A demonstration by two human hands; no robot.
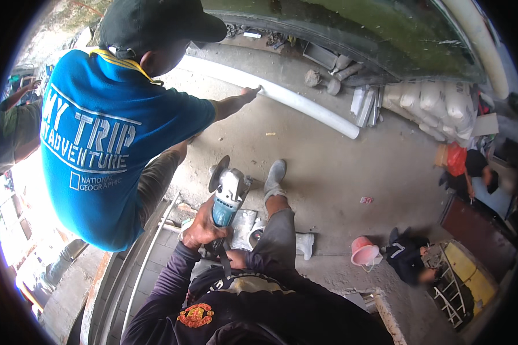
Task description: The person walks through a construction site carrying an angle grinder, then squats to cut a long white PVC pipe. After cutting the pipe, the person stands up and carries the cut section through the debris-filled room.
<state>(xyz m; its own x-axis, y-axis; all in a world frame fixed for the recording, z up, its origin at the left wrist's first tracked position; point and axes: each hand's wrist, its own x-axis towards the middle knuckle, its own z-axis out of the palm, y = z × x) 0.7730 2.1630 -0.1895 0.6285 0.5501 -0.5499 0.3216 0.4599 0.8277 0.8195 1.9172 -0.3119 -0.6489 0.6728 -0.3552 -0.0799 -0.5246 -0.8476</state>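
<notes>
My left hand (200,229) is wrapped round the teal-and-black body of an angle grinder (224,210). Its metal head points away from me, and the dark disc (218,173) stands on edge at the far left end. Close to the grinder's black rear end is my right hand (235,260), partly covered, with its fingers hidden. Ahead, a long white pipe (305,104) lies slantwise across the floor. A person in a blue shirt and dark cap (92,149) crouches at the left, one hand (250,95) touching the pipe.
My grey boots (275,173) rest on the concrete floor (328,172). At the right stand a pink bucket (364,251) and stacked white sacks (437,106). Two more people are at the right, one bent beside a metal ladder-like frame (452,296). A thin white pipe (149,261) runs beside my left arm.
</notes>
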